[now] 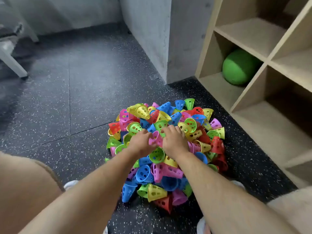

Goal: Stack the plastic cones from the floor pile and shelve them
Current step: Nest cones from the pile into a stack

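Both L hand [141, 143] & R hand [175, 141] grip pink cone [156, 139] (atop pile [199, 134]).

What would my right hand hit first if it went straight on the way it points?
Your right hand would probably meet the light green cone just ahead; depth is unclear.

Soft even daylight, faint shadows, wide-angle edge bending, slight blur
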